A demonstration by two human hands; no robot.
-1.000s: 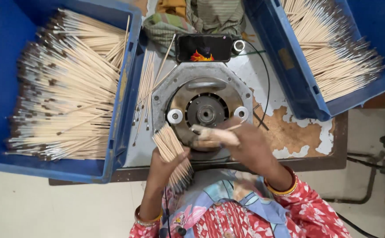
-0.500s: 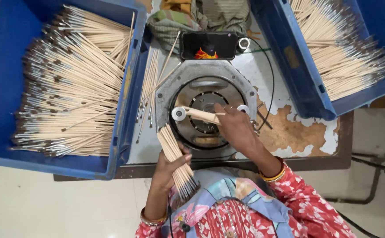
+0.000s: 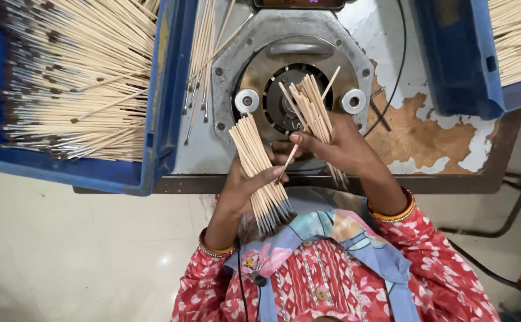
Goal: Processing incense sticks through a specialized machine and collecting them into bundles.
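While the view looked straight down from the head camera, the left hand (image 3: pixel 243 189) was seen clamped around a bundle of thin pale sticks (image 3: pixel 259 167), the fingers wrapped over its middle and the dark-tipped ends fanned toward six o'clock above the patterned red clothing (image 3: pixel 332 280). Just beside it, at three o'clock, the right hand (image 3: pixel 339 146) was closed on a second, looser bundle of sticks (image 3: pixel 311 110), whose upper ends were splayed toward twelve o'clock. The two hands were held close together, the thumb of the right nearly touching the fingers of the left; whether they actually touched could not be told.

Directly behind the right-hand bundle, at twelve o'clock, a grey metal machine plate (image 3: pixel 230 53) with a dark round opening (image 3: pixel 275 98) was set into the worn table (image 3: pixel 427 137). Two small white rollers (image 3: pixel 246 101) (image 3: pixel 353 101) were fixed at nine and three o'clock of that opening. A few loose sticks (image 3: pixel 199 59) were left lying on the plate's edge at ten o'clock. Farther out at nine o'clock, a blue crate (image 3: pixel 162 107) filled with many sticks was placed; a second blue crate (image 3: pixel 457 65) was placed at two o'clock. Gold bangles (image 3: pixel 394 211) were worn on the right wrist.
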